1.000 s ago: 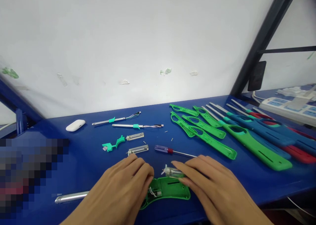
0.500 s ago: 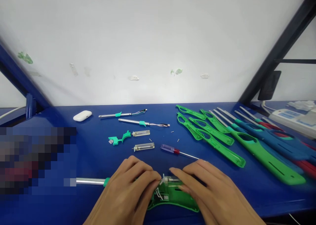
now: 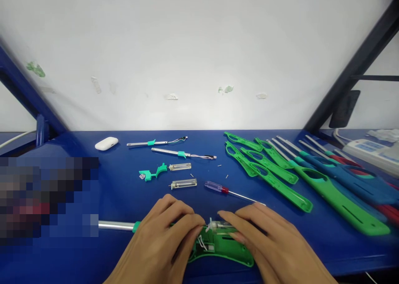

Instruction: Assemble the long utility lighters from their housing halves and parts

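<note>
A green lighter casing half [image 3: 232, 253] lies open side up at the table's front, with white wires [image 3: 202, 243] inside it. My left hand [image 3: 163, 238] closes over the casing's left part and hides much of it. Past that hand a metal tube [image 3: 116, 225] with a teal collar sticks out to the left. Between thumb and fingers, my right hand [image 3: 268, 238] grips a clear fuel tank [image 3: 216, 225] lying lengthwise along the casing's upper edge. Whether the tank is fully seated cannot be made out.
Beyond my hands lie a screwdriver [image 3: 216, 187], spare clear tanks [image 3: 183, 184], a teal trigger part [image 3: 152, 174] and wired metal tubes [image 3: 170, 151]. Several green casing halves [image 3: 280, 186] and whole lighters [image 3: 343, 201] spread rightward. A white case [image 3: 106, 143] sits back left.
The whole view has shifted slightly, with the table things a little further right. Both hands keep nearly the same hold, and the tank's left end shows slightly more clearly.
</note>
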The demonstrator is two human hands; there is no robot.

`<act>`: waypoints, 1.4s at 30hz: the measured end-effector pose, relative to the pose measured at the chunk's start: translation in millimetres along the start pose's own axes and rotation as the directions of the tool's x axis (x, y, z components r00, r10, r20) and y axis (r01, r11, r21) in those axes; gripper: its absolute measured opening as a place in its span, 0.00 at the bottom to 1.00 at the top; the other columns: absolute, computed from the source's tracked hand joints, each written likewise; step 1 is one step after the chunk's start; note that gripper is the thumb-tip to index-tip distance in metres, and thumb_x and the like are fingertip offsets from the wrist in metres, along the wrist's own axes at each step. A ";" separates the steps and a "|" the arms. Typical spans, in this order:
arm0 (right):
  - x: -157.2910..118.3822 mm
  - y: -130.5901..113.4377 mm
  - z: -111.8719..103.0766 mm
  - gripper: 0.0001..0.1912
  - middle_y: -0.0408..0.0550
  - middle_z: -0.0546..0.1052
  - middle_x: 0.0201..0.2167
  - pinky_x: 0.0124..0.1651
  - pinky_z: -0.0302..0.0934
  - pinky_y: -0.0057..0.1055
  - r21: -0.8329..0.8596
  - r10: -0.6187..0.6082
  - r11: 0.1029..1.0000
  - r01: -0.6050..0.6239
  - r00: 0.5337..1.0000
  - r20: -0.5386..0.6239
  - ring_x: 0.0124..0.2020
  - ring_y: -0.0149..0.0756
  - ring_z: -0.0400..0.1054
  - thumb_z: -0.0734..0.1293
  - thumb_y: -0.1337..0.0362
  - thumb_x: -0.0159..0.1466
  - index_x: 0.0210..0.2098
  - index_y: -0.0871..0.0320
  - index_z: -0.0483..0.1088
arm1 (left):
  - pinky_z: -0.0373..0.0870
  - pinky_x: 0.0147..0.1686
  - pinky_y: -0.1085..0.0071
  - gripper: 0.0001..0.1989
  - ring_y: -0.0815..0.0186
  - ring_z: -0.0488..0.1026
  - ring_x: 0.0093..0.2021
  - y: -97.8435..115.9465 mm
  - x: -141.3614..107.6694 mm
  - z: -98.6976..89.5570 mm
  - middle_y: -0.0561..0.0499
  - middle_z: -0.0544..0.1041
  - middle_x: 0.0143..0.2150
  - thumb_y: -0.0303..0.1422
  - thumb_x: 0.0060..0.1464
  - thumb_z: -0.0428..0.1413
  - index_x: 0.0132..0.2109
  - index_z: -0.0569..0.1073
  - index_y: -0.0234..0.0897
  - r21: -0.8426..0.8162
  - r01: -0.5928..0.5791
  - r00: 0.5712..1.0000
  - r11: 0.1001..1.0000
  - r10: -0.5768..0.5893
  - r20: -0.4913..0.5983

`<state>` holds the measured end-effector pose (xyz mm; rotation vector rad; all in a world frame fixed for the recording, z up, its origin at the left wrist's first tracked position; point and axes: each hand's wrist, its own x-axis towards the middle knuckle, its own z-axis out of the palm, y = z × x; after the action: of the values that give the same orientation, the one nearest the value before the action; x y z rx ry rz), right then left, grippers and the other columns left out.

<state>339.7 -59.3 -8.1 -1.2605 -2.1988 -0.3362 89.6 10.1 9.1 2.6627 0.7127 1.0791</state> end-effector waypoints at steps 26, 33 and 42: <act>-0.5 -5.7 -0.5 0.23 0.43 0.84 0.42 0.48 0.75 0.34 0.011 0.054 0.999 -0.054 0.996 -0.065 0.41 0.35 0.81 0.53 0.59 0.85 0.61 0.47 0.78 | 0.77 0.45 0.68 0.11 0.66 0.76 0.41 1.9 -2.1 0.2 0.54 0.84 0.42 0.24 0.78 0.49 0.50 0.76 0.38 0.108 -0.079 0.997 0.991 0.080 -0.007; 0.0 -3.5 -3.7 0.22 0.41 0.85 0.42 0.49 0.74 0.32 -0.010 0.019 1.000 -0.019 0.998 -0.060 0.41 0.34 0.81 0.54 0.58 0.85 0.60 0.47 0.79 | 0.78 0.44 0.67 0.12 0.65 0.76 0.40 4.3 -2.5 1.4 0.53 0.83 0.41 0.23 0.78 0.48 0.47 0.75 0.37 0.120 -0.091 0.996 0.989 0.088 0.026; 2.2 -4.3 -5.1 0.21 0.42 0.86 0.42 0.47 0.74 0.32 0.001 0.009 1.000 -0.009 0.999 -0.049 0.39 0.34 0.81 0.55 0.59 0.84 0.61 0.49 0.78 | 0.81 0.47 0.68 0.16 0.64 0.79 0.41 1.0 -3.6 -6.7 0.52 0.85 0.42 0.22 0.76 0.48 0.50 0.81 0.39 0.162 -0.085 0.996 0.983 0.081 0.032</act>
<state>337.0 -62.4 -2.4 -1.2483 -2.1507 -0.3587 83.1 7.3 12.1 2.8628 0.7208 1.0476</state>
